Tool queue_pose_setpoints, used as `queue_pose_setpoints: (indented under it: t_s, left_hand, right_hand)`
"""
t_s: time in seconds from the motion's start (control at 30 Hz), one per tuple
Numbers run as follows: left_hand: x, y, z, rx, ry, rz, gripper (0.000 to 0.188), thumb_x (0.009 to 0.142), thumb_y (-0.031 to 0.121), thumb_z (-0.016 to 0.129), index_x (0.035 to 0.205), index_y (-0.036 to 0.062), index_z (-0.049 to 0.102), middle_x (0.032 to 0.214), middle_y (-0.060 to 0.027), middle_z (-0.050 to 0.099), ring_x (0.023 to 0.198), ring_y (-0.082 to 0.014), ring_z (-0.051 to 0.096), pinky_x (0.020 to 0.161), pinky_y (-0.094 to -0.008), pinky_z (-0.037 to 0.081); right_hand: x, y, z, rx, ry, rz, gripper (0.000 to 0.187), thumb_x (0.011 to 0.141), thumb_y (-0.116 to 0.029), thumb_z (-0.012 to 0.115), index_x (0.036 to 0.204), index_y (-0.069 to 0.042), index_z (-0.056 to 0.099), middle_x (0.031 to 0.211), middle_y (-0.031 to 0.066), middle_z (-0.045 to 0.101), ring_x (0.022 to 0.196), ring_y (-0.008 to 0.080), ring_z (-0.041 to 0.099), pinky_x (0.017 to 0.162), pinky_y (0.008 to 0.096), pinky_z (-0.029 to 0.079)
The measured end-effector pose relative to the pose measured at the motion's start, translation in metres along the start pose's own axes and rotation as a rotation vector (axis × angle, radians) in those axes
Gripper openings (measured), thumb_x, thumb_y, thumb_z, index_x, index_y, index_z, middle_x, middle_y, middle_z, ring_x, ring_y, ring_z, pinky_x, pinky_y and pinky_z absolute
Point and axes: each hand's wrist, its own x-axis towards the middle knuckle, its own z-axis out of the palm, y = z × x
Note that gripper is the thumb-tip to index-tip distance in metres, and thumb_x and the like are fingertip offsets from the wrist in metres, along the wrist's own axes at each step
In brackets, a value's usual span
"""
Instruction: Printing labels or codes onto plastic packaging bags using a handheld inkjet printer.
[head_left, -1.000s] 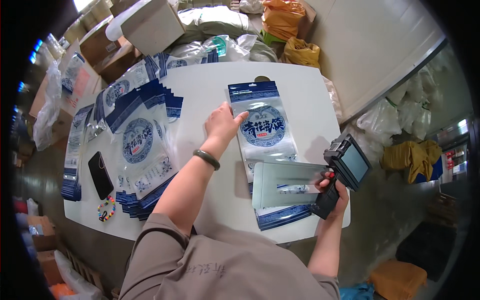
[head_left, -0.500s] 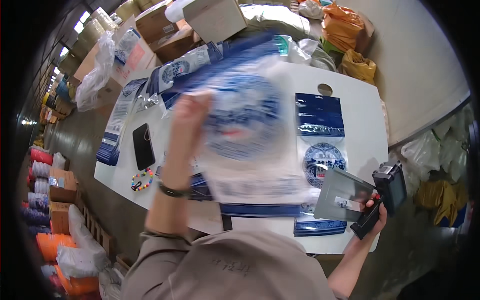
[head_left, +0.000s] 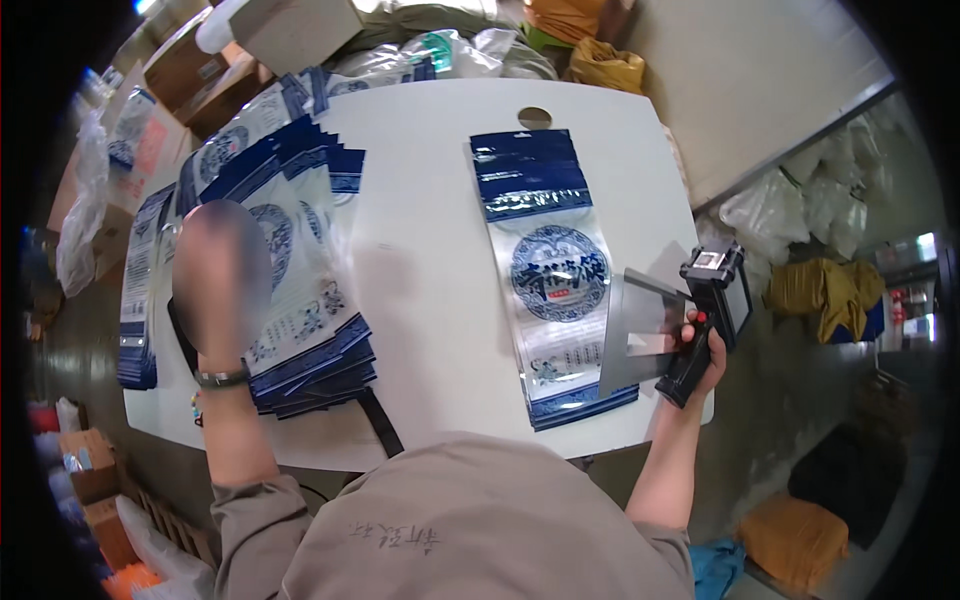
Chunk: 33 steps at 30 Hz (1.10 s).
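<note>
Blue pouch stack (head_left: 300,290) under left hand (head_left: 222,285); right hand (head_left: 700,350) grips handheld printer (head_left: 712,310).

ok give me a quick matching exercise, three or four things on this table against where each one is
Things:
1. single blue and white pouch
2. stack of pouches
3. black handheld device
4. round hole

Places:
A. in the right hand
B. far edge of the table
C. under the left hand
D. flat on the table, right of middle

Pairs: 1-D, 2-C, 3-A, 4-B
</note>
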Motion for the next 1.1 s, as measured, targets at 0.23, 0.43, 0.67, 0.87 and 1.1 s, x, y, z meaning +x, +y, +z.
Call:
queue_pose_setpoints:
  t_s: [0.23, 0.43, 0.67, 0.87, 1.1]
  left_hand:
    - [-0.121, 0.180, -0.012, -0.824, -0.782, 0.538, 0.023, 0.086, 0.019, 0.068, 0.104, 0.0051, 0.063, 0.080, -0.0083, 0.066, 0.070, -0.0159, 0.063, 0.064, -0.0289, 0.051]
    - [-0.141, 0.198, -0.014, -1.388, -1.315, -0.323, 0.025, 0.092, 0.017, 0.061, 0.112, 0.0028, 0.059, 0.076, -0.0064, 0.064, 0.067, -0.0126, 0.060, 0.061, -0.0288, 0.050]
    - [-0.146, 0.207, -0.001, -1.180, -1.096, -0.115, 0.032, 0.085, 0.010, 0.065, 0.114, 0.0020, 0.053, 0.070, -0.0004, 0.059, 0.048, -0.0048, 0.051, 0.040, -0.0210, 0.040]
    - [-0.141, 0.206, 0.007, -1.150, -1.101, -0.319, 0.031, 0.086, 0.012, 0.064, 0.113, 0.0024, 0.052, 0.074, -0.0025, 0.060, 0.046, -0.0064, 0.053, 0.039, -0.0217, 0.043]
    - [-0.143, 0.202, 0.018, -0.827, -1.098, -0.058, 0.035, 0.086, 0.016, 0.064, 0.115, 0.0019, 0.051, 0.072, -0.0121, 0.064, 0.047, -0.0163, 0.060, 0.044, -0.0287, 0.049]
  right_hand:
    - [0.001, 0.001, 0.004, -0.014, -0.029, 0.036, 0.041, 0.092, -0.024, 0.047, 0.119, 0.006, 0.050, 0.090, 0.0162, 0.066, 0.092, 0.0283, 0.065, 0.086, 0.0391, 0.052]
    - [-0.007, 0.010, 0.012, -0.269, 0.108, 0.018, 0.040, 0.088, -0.024, 0.050, 0.116, 0.005, 0.052, 0.087, 0.0165, 0.066, 0.082, 0.0270, 0.063, 0.087, 0.0397, 0.049]
    - [-0.003, 0.015, 0.059, -0.518, 0.189, 0.043, 0.044, 0.079, -0.014, 0.060, 0.117, 0.006, 0.054, 0.106, 0.0171, 0.062, 0.087, 0.0265, 0.066, 0.085, 0.0397, 0.053]
    - [-0.009, 0.012, 0.059, -0.766, 0.244, -0.122, 0.050, 0.072, -0.014, 0.064, 0.117, 0.006, 0.057, 0.114, 0.0212, 0.062, 0.087, 0.0275, 0.066, 0.085, 0.0377, 0.053]
    - [-0.018, 0.017, 0.055, -0.704, 0.372, -0.119, 0.041, 0.074, -0.018, 0.062, 0.109, 0.005, 0.060, 0.091, 0.0161, 0.067, 0.112, 0.0312, 0.059, 0.107, 0.0441, 0.036]
